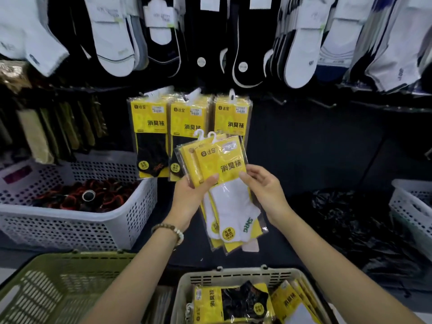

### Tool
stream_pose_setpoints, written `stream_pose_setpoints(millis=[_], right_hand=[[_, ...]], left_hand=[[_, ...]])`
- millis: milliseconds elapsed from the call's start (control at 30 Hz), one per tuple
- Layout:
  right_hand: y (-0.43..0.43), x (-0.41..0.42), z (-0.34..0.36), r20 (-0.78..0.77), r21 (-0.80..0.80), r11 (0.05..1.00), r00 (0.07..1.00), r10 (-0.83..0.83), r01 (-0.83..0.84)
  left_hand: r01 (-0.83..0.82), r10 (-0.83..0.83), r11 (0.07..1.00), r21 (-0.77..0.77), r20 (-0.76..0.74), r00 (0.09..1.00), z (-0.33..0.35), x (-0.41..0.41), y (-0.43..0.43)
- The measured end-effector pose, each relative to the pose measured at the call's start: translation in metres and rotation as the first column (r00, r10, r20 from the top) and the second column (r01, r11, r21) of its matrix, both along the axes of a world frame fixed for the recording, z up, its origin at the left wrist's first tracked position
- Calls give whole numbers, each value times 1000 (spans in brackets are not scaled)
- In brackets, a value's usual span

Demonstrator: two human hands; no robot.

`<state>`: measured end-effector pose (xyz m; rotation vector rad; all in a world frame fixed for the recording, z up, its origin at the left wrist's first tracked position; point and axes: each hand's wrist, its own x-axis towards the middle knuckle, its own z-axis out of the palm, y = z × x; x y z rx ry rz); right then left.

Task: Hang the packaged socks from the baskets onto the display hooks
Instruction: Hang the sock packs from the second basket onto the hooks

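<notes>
My left hand [192,199] grips a small stack of yellow packs of white socks [219,167] from the left, thumb across the front. White hanger hooks stick up from the top of the stack. My right hand [264,190] pinches the front pack at its right edge. Behind them, three rows of yellow packs with black socks [152,136] hang on display hooks. To their right, bare hooks [280,100] jut from the dark panel. A beige basket [236,275] below holds more yellow packs [233,302].
A white perforated basket [77,220] of dark rolled items stands at the left, a green basket [46,288] at the lower left, another white basket [411,206] at the right. Black plastic bags [360,228] lie on the right. White and black socks [301,43] hang above.
</notes>
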<state>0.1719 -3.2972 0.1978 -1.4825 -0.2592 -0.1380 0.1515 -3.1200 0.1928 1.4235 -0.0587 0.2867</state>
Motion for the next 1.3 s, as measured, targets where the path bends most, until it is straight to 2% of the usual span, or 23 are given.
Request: stream_pose_setpoints(millis=[133, 267, 400, 600, 833, 967, 1133, 1300], right_hand=[[14, 5, 11, 16, 110, 994, 1000, -8, 6], [11, 13, 10, -40, 141, 990, 999, -17, 23], [-4, 28, 15, -85, 147, 979, 988, -132, 143], [-16, 67, 44, -32, 66, 963, 965, -260, 262], [15, 122, 64, 36, -58, 968, 970, -241, 243], [30, 144, 53, -33, -55, 964, 965, -261, 259], [30, 158, 42, -199, -40, 895, 874, -443, 444], [23, 139, 36, -200, -97, 818, 794, -574, 567]], left_hand=[[-36, 36, 999, -37, 9, 999, 13, 9, -3], [-7, 6, 999, 31, 56, 998, 18, 19, 4], [-128, 125, 991, 47, 79, 989, 21, 35, 28], [-256, 253, 967, 20, 85, 964, 32, 55, 59], [-317, 309, 948, 35, 142, 940, 40, 65, 64], [-326, 319, 945, 33, 136, 938, 40, 69, 66], [-265, 261, 964, 31, 93, 961, 38, 71, 65], [-218, 219, 976, -12, 40, 975, 38, 67, 56]])
